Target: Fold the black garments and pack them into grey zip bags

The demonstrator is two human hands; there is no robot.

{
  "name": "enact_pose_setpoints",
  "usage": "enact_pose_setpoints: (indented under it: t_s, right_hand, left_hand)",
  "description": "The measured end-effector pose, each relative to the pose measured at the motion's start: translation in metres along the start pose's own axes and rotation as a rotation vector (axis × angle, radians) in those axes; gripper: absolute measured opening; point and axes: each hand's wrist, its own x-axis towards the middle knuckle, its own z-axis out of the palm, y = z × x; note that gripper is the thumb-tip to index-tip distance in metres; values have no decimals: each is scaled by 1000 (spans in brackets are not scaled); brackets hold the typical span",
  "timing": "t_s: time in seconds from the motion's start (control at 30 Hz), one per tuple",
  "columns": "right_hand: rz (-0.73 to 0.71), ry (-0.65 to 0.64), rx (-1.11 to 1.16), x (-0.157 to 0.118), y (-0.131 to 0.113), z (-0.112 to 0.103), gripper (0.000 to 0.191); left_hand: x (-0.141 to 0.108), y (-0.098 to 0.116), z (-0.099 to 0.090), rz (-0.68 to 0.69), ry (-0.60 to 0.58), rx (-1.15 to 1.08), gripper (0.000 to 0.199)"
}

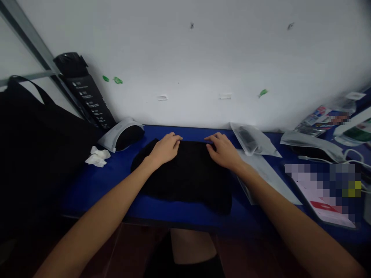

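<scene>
A piece of black cloth [191,173], perhaps a folded garment, lies spread on the blue tabletop [171,211] in front of me. My left hand [167,148] rests on its far left edge, the fingers reaching forward and the thumb apart from them. On the far right edge lies my right hand [222,150], its index finger stretched inward and its thumb separate. Both hands touch the cloth, and neither visibly pinches it. How the cloth is folded cannot be made out in its dark surface.
Left stand a black bag [34,146], a tall black box [89,98], a frosted pouch [120,133] and crumpled tissue [97,156]. Right lie frosted zip bags [253,139], a flat translucent sheet [274,179], a lit phone or tablet [321,200], a cable and a plastic bottle [324,116]. A white wall [203,58] rises behind.
</scene>
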Motion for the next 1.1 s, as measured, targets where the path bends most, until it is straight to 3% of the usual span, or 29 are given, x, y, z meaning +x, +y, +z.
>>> enact_pose_setpoints:
  t_s: [0.17,0.27,0.37,0.57,0.87,1.1]
  right_hand:
    - [28,-63,-100,-3,11,9,50]
    - [26,-101,-54,-2,15,9,49]
    - [19,-70,-37,-1,15,7,49]
    - [48,-13,-45,0,11,2,50]
    - [92,36,11,3,18,2,26]
    - [107,-31,90,4,16,0,52]
  left_hand:
    - [0,-8,2,-99,-64,138,54]
    - [2,-16,-2,-133,-117,89,59]
    - [6,-26,-10,-115,-86,34,62]
    - [12,-46,-22,-130,-161,-140,89]
    - [10,-48,-24,-30,-148,-361,49]
    - [13,-50,-17,-61,-40,-400,54]
